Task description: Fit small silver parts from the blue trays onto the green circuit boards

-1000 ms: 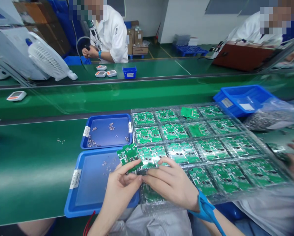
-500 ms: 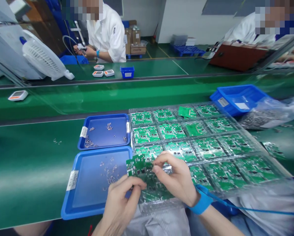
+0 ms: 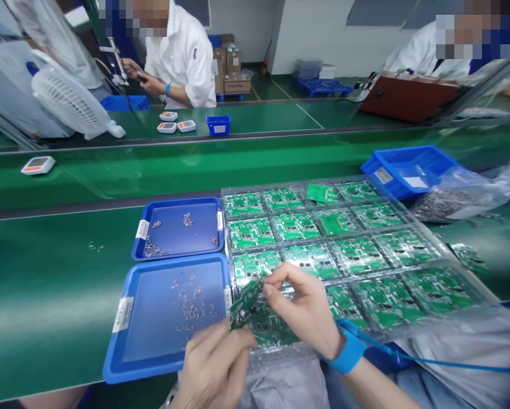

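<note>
My left hand (image 3: 216, 358) grips the lower edge of a green circuit board (image 3: 248, 301), which is tilted up over the near left corner of a clear plastic tray. At that board's upper right edge, the thumb and forefinger of my right hand (image 3: 299, 307) are pinched together. Whatever sits between those fingertips is too small to make out. A blue wrist strap (image 3: 347, 346) with a cord is on my right wrist. Under my hands, the clear tray (image 3: 444, 250) carries rows of green circuit boards (image 3: 385, 304) in its pockets.
Left of the boards lie a light blue tray (image 3: 146, 318) and a darker blue tray (image 3: 173, 227), both with small metal parts. A blue bin (image 3: 382, 162) and a bag of small parts (image 3: 455, 196) stand right. Across the bench are a fan (image 3: 65, 99) and co-workers.
The held board has turned and tilted, showing a narrower face. My left hand has rolled over slightly, while my right hand stays pinched at the board's edge. Another person appears at the far left.
</note>
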Demonstrator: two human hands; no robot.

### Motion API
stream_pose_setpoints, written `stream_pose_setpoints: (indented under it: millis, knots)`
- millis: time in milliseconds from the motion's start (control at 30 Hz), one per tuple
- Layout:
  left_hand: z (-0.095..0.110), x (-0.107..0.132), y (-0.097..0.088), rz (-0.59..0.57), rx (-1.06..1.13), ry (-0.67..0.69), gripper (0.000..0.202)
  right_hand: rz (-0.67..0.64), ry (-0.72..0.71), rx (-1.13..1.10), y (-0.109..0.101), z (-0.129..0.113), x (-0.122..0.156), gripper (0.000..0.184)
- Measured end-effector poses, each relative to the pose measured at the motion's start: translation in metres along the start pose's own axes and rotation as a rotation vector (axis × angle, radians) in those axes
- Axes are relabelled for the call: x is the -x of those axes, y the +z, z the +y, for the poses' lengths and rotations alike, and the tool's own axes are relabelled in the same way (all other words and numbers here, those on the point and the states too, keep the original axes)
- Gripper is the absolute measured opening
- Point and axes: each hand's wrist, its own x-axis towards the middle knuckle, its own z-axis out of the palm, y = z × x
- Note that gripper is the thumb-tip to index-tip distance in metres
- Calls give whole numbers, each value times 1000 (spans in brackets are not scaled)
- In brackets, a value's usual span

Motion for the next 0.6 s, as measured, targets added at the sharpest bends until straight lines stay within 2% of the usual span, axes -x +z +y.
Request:
stream_pose_setpoints:
  millis: [167, 300, 400, 500, 600]
  knots:
    - [4, -3, -1, 12, -159, 64, 24, 20, -19, 69, -1, -2, -1, 13]
    - [8, -7, 1, 108, -328, 135, 25, 20, -29, 87, -1, -3, 0, 14]
    - [6, -5, 3, 125, -328, 154, 23, 20, -43, 105, -1, -3, 1, 14]
    - [6, 1, 4, 105, -208, 36, 16, 14, -104, 114, -2, -2, 2, 11]
    - [7, 5, 4, 121, -68, -276, 10, 16, -321, 162, -4, 0, 2, 7]
